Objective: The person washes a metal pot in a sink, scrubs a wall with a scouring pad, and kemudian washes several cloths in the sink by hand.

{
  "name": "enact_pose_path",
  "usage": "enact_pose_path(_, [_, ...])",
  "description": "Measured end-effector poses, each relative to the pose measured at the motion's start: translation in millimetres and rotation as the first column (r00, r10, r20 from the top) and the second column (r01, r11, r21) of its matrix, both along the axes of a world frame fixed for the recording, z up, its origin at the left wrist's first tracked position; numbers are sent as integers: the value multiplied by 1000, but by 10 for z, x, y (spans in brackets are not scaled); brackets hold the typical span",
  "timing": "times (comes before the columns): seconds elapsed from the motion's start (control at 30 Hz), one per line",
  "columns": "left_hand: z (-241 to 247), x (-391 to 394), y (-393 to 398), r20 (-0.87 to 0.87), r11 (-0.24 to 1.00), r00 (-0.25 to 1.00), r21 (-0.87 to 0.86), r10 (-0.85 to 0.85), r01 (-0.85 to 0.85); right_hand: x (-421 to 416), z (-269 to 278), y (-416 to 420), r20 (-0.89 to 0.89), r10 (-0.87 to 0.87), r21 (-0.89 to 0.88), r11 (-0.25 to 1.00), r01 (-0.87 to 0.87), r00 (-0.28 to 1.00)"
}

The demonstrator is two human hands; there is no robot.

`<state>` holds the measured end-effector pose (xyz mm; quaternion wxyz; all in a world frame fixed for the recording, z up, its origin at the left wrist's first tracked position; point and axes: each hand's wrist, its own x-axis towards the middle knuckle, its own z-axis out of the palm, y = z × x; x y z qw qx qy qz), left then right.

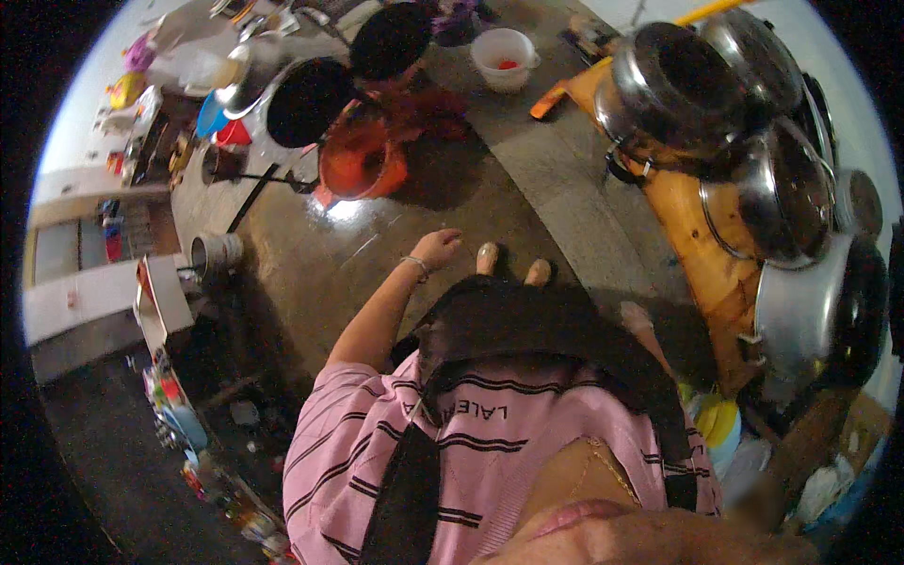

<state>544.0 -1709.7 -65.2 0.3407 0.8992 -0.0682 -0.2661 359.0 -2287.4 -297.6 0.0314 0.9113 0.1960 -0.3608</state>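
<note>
My left hand (436, 247) hangs in front of me over the concrete floor (367, 282). It wears a bracelet at the wrist, and its fingers are loosely bent with nothing visible in them. Low at my right side is my right hand (637, 316), blurred and partly in shadow, so its fingers cannot be made out. Nearest ahead of the left hand stands an orange-red plastic bucket (359, 166). Beyond it are two dark round vessels (307, 102), their insides too dark to read. A white plastic bucket (503, 60) with something red inside stands farther ahead.
On my right, a wooden table (678, 212) carries large metal pots (678, 85) and a big aluminium pot (798, 304). An orange object (548, 103) lies at its far end. To the left are a metal pot (215, 254), a blue basin (210, 116) and a cluttered shelf (173, 402).
</note>
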Motion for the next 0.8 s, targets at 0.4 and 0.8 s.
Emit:
enact_pose_path(0.4, [386, -794, 712, -21, 980, 982, -62, 187, -188, 1331, 910, 1900, -764, -591, 343, -31, 939, 259])
enact_pose_path(0.8, [1074, -1017, 1560, 390, 843, 780, -443, 488, -306, 1770, 2925, 6501, -953, -219, 249, -166, 954, 211])
